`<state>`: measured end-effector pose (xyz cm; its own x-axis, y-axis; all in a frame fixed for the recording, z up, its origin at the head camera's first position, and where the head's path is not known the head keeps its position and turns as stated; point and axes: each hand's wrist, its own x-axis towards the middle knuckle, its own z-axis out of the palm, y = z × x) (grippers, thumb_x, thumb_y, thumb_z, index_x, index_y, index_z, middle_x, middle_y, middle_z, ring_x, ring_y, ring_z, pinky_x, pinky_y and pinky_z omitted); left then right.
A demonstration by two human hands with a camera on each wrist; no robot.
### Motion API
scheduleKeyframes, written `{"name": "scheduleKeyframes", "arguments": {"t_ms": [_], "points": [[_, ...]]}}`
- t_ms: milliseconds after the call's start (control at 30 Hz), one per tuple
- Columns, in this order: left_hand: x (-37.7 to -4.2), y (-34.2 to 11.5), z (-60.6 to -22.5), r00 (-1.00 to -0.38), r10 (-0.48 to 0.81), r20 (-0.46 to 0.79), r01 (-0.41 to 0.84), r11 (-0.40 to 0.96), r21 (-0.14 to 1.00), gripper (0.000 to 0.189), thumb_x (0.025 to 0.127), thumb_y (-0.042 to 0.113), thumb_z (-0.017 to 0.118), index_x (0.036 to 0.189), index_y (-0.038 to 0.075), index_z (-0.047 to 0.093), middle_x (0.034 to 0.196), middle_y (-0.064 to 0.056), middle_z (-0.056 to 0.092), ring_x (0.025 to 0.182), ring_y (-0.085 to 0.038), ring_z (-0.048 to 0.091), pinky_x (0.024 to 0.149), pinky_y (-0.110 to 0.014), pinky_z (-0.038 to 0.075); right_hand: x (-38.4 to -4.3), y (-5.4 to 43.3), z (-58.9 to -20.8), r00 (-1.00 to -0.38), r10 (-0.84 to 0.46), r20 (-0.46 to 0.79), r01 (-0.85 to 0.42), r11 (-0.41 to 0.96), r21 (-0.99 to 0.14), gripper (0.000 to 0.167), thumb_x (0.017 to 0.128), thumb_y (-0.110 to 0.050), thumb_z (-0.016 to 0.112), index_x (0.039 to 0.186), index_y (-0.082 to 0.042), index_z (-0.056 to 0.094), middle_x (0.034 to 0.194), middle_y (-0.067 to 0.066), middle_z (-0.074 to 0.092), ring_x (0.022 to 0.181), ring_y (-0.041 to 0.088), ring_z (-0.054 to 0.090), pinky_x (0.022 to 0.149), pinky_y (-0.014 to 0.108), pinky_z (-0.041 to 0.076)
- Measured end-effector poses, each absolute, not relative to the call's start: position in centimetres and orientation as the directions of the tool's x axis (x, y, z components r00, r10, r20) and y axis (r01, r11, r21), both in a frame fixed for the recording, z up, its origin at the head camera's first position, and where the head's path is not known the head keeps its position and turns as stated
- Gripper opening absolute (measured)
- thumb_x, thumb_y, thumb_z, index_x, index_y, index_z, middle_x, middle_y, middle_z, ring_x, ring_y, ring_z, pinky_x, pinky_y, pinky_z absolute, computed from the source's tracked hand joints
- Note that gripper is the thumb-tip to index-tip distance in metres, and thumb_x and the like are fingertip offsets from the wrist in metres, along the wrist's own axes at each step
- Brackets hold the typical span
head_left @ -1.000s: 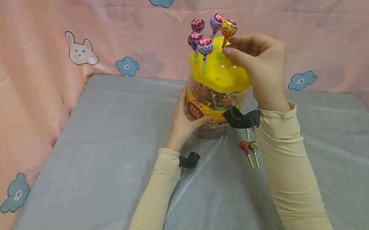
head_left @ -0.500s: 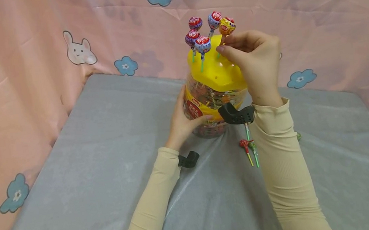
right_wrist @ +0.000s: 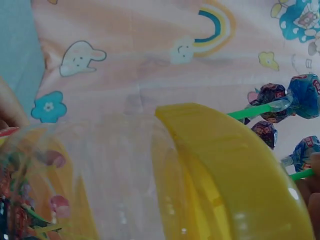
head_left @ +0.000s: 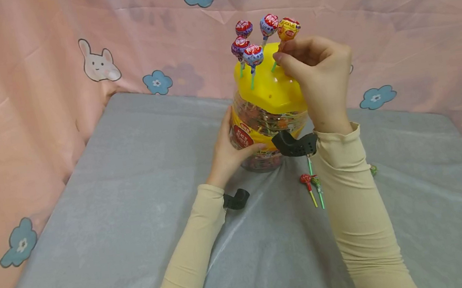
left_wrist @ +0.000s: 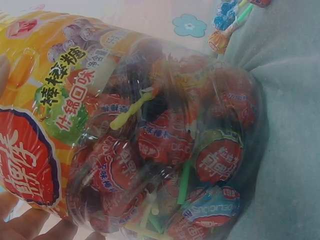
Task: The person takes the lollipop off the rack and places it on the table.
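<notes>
Yellow-wrapped lollipop (head_left: 288, 29), held at the lid (head_left: 269, 86) of a clear plastic jar (head_left: 262, 133): its head points upward and leans toward the person's right, and its long axis slants down and leftward along the green stick to the lid's top. Whether the stick's tip sits in a hole cannot be told. The jar's own long axis rises from the tabletop (head_left: 114, 216), lid uppermost. Compared with half a second earlier, the lollipop's head lies farther right and slightly higher, leaving a wider gap from the light-blue lollipop (head_left: 270, 25) beside it, and the stick slants more; the left hand (head_left: 230, 156) keeps its place on the jar. The held lollipop has a round head in shiny yellow wrapping with red areas. Fingers of the right hand (head_left: 326, 74) pinch it below the head; those of the left hand clasp the jar's side, thumb across the front. Three further lollipops stand on the lid, two purple-red and one light blue. Through the jar's wall show many wrapped lollipops; its yellow label carries a red oval. A red lollipop (head_left: 305, 179) and a green lollipop (head_left: 315, 181) lie on the tabletop near the right sleeve (head_left: 358, 215).
</notes>
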<state>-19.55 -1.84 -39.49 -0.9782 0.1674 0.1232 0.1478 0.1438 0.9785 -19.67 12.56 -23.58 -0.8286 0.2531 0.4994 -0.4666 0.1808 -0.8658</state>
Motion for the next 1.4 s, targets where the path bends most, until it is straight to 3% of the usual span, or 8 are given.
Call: {"name": "scheduleKeyframes", "arguments": {"t_ms": [200,633,900,1167,1400], "points": [[-19.6,-1.8,-39.4,-0.978,0.169,0.126,0.152,0.157,0.976,0.108,0.073,0.027,0.083,0.153,0.022,0.012,0.153,0.001,0.026,0.136,-0.018,0.028,0.110,-0.044,0.027,-19.6,12.3,-23.6,-0.796,0.300,0.526,-0.527,0.085,-0.846,0.004,0.078,0.001,0.073,0.081,0.002,0.071,0.082,0.010,0.067,0.074,0.024,0.060,0.074,0.025,0.053],[-19.5,-1.7,-39.4,-0.977,0.166,0.133,0.159,0.154,0.975,0.107,0.073,0.024,0.083,0.153,0.021,0.012,0.153,-0.001,0.026,0.137,-0.019,0.027,0.110,-0.043,0.026,-17.6,13.7,-24.0,-0.819,0.284,0.498,-0.554,-0.165,-0.816,0.006,0.077,0.014,0.066,0.079,0.009,0.063,0.081,0.016,0.060,0.070,0.030,0.061,0.070,0.029,0.054],[-19.5,-1.7,-39.4,-0.979,0.165,0.118,0.142,0.142,0.980,0.106,0.074,0.025,0.083,0.153,0.023,0.012,0.152,0.001,0.027,0.135,-0.017,0.029,0.109,-0.043,0.029,-15.2,16.1,-25.6,-0.762,0.318,0.563,-0.617,-0.097,-0.781,0.012,0.076,0.015,0.067,0.080,0.020,0.058,0.078,0.019,0.061,0.065,0.029,0.059,0.065,0.033,0.056],[-19.5,-1.8,-39.5,-0.977,0.171,0.131,0.152,0.121,0.981,0.107,0.073,0.024,0.083,0.153,0.022,0.011,0.153,0.001,0.026,0.135,-0.018,0.029,0.108,-0.042,0.032,-13.2,18.9,-27.2,-0.787,0.329,0.521,-0.584,-0.127,-0.802,0.018,0.076,0.018,0.067,0.084,0.027,0.054,0.079,0.020,0.063,0.063,0.029,0.062,0.064,0.033,0.055],[-19.5,-1.8,-39.5,-0.975,0.170,0.143,0.166,0.128,0.978,0.108,0.073,0.023,0.083,0.153,0.021,0.010,0.153,0.000,0.025,0.136,-0.019,0.028,0.108,-0.044,0.031,-11.6,20.2,-28.9,-0.853,0.315,0.417,-0.483,-0.170,-0.859,0.015,0.075,0.016,0.069,0.084,0.023,0.058,0.081,0.020,0.062,0.066,0.030,0.062,0.066,0.031,0.054]]}}
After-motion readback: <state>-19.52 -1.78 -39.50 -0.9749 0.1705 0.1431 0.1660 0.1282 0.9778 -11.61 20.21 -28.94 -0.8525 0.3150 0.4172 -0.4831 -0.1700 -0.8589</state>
